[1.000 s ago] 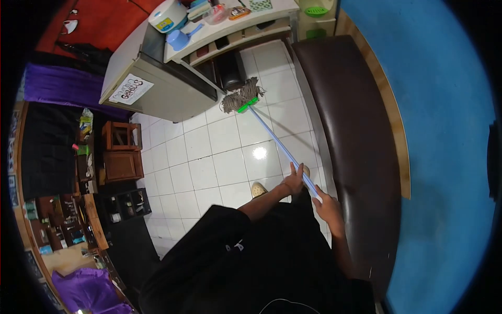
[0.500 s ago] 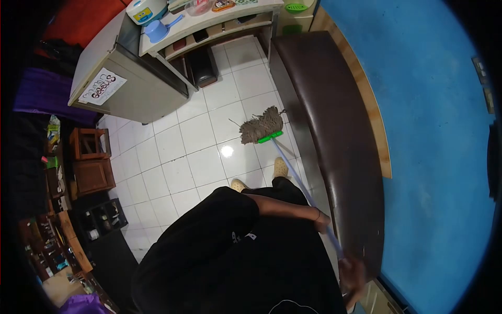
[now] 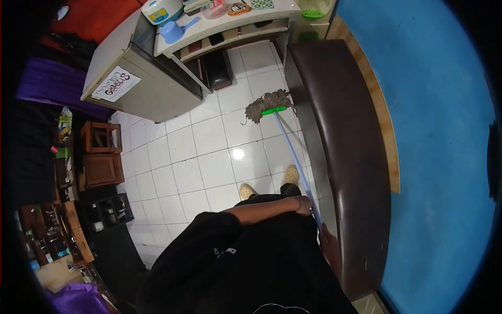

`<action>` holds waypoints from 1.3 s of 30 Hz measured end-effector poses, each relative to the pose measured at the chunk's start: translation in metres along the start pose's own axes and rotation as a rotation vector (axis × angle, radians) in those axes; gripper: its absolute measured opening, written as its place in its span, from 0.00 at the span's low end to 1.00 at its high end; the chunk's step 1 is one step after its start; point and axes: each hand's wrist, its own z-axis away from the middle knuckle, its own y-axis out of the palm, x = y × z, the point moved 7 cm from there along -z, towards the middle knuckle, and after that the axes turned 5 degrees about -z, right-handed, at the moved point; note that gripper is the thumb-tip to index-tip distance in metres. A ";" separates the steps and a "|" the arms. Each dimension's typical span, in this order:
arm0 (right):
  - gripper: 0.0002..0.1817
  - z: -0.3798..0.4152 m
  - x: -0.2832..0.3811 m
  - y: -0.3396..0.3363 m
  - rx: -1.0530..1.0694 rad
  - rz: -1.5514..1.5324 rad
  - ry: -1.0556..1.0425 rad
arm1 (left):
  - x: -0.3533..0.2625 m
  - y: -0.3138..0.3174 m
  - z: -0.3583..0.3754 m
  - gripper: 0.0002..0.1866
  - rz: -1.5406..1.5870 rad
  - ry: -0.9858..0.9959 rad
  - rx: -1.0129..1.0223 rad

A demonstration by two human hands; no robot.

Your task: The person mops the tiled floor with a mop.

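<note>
A mop [image 3: 294, 152] with a pale blue handle slants from my hands down to the white tiled floor [image 3: 209, 167]. Its grey-brown string head [image 3: 267, 103] lies spread on the tiles beside the base of the brown bench, held by a green clamp [image 3: 274, 110]. My left hand [image 3: 304, 205] is closed round the handle, reaching across in front of my body. Lower in the view, my right hand [image 3: 328, 240] grips the upper part of the same handle, close to the bench edge. Parts of both hands' fingers are hidden.
A long brown padded bench [image 3: 355, 157] runs along the blue wall [image 3: 439, 146] on the right. Ahead stand a grey fridge [image 3: 151, 86] and a white table [image 3: 235, 26] with a black stool [image 3: 218, 70] beneath. Wooden cabinets [image 3: 99, 170] and a black rack [image 3: 112, 212] line the left.
The mop head has slid forward, away from my feet. Both hands have moved forward with the handle, my right hand most, coming up from the lower right.
</note>
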 end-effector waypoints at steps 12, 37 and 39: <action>0.20 -0.226 0.158 -0.017 0.193 0.111 -0.103 | 0.052 -0.028 0.017 0.22 0.163 -0.305 -0.294; 0.28 -0.299 0.081 0.067 -0.017 0.212 -0.160 | 0.040 -0.051 0.059 0.20 0.239 -0.264 -0.507; 0.30 -0.232 0.061 0.053 0.025 0.060 -0.120 | 0.040 -0.041 0.052 0.21 0.224 -0.199 -0.489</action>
